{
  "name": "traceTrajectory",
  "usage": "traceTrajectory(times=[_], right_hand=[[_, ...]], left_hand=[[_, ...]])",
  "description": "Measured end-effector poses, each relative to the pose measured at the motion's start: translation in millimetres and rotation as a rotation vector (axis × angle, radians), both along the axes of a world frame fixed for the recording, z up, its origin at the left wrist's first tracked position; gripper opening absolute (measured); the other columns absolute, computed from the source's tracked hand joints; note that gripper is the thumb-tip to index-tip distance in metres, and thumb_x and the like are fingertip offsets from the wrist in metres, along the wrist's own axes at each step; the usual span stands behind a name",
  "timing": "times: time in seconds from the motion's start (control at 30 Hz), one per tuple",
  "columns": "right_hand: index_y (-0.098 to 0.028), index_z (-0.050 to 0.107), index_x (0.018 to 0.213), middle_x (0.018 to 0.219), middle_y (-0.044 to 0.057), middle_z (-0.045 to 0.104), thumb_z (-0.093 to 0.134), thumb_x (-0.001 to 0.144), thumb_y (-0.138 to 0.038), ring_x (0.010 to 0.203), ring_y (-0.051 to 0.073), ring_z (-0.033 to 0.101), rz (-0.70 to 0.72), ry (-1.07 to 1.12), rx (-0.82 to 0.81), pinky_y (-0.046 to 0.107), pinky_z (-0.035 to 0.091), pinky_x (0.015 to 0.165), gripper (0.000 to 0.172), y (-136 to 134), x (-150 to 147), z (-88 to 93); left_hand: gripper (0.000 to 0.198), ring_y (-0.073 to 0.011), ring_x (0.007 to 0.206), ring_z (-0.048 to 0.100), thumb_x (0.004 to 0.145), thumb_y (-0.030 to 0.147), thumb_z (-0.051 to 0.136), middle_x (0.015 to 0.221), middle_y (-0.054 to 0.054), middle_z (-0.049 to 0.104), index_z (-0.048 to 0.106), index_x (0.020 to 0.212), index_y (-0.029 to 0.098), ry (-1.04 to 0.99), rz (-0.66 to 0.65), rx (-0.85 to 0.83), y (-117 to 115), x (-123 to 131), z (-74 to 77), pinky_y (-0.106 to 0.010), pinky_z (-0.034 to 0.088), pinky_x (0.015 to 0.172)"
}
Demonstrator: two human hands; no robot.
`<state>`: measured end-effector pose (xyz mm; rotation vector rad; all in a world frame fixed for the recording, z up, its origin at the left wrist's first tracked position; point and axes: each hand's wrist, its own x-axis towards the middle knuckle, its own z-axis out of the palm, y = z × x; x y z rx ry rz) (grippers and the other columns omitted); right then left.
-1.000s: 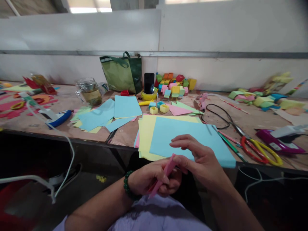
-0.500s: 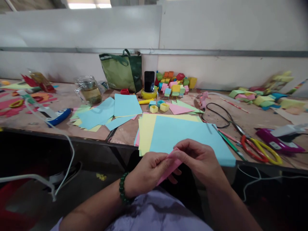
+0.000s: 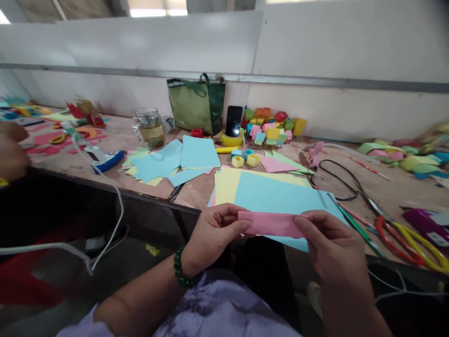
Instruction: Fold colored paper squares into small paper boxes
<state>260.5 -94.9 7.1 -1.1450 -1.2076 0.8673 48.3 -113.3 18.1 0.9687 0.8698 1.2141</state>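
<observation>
A folded pink paper strip (image 3: 271, 224) is stretched level between my two hands, just in front of the table edge. My left hand (image 3: 213, 234), with a green bead bracelet at its wrist, pinches the strip's left end. The right end is pinched between thumb and fingers of my right hand (image 3: 333, 243). Behind the strip lies a stack of large sheets, with a blue sheet (image 3: 277, 194) on top and a yellow sheet (image 3: 226, 185) showing at the left. Small folded yellow paper pieces (image 3: 253, 159) stand beyond the stack.
Scissors (image 3: 396, 238), pencils and a purple glue gun (image 3: 426, 224) lie at the right. Farther back are a phone (image 3: 234, 120), a green bag (image 3: 196, 105), a glass jar (image 3: 150, 128) and colorful paper shapes (image 3: 270, 128). Another person's blurred hand (image 3: 12, 152) shows at far left.
My hands have moved apart, and the pink paper now shows as a flat, level strip instead of slanting between them. The view has turned left, bringing another person's hand into sight.
</observation>
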Motion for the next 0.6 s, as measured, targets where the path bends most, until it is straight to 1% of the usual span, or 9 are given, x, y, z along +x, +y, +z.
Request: traceTrajectory(times=[0.07,0.2,0.33,0.43,0.5,0.6], right_hand=[[-0.023,0.067,0.072,0.064,-0.001,0.063,0.08,0.067,-0.032,0.056,0.012,0.056,0.005,-0.03,0.011,0.022,0.046,0.048,0.017,-3,3,-2.4],[-0.026,0.067,0.073,0.065,0.0,0.063,0.078,0.069,-0.033,0.056,0.015,0.057,0.026,-0.099,-0.015,0.026,0.046,0.048,0.014,-8,6,-3.4],[-0.027,0.067,0.072,0.066,0.002,0.063,0.077,0.07,-0.035,0.058,0.017,0.056,0.033,-0.126,-0.012,0.028,0.045,0.049,0.013,-11,2,2.4],[-0.024,0.066,0.073,0.064,0.001,0.061,0.079,0.068,-0.036,0.055,0.015,0.054,0.068,-0.186,-0.039,0.026,0.042,0.046,0.018,-10,-3,7.8],[-0.022,0.066,0.071,0.061,0.0,0.06,0.079,0.066,-0.035,0.053,0.013,0.052,0.088,-0.197,-0.056,0.024,0.041,0.045,0.02,-6,-5,10.2],[-0.02,0.066,0.068,0.058,-0.001,0.06,0.08,0.065,-0.034,0.053,0.011,0.052,0.132,-0.086,-0.078,0.021,0.043,0.047,0.02,3,-6,11.4]], left_hand=[[0.023,-0.01,0.064,0.066,0.07,0.028,0.078,0.071,-0.003,0.071,0.069,0.083,0.012,0.004,0.058,0.039,0,0,-0.5,-0.015,0.049,0.059],[0.021,-0.0097,0.061,0.063,0.073,0.03,0.076,0.067,-0.001,0.068,0.068,0.079,0.012,0.067,0.084,0.083,-2,0,-1.2,-0.017,0.048,0.057],[0.026,-0.0107,0.059,0.061,0.075,0.036,0.073,0.064,-0.001,0.065,0.066,0.076,0.012,0.134,0.117,0.122,-3,-1,0.5,-0.019,0.048,0.056],[0.027,-0.0117,0.061,0.063,0.076,0.038,0.071,0.065,-0.001,0.065,0.065,0.075,0.012,0.206,0.147,0.178,0,-2,1.7,-0.02,0.049,0.058],[0.028,-0.0121,0.062,0.064,0.077,0.039,0.071,0.066,-0.001,0.066,0.066,0.081,0.012,0.22,0.117,0.175,4,-3,2.2,-0.019,0.048,0.057],[0.035,-0.0139,0.061,0.068,0.076,0.043,0.071,0.066,-0.001,0.066,0.063,0.092,0.012,0.164,-0.016,0.068,10,-7,2.5,-0.018,0.047,0.054]])
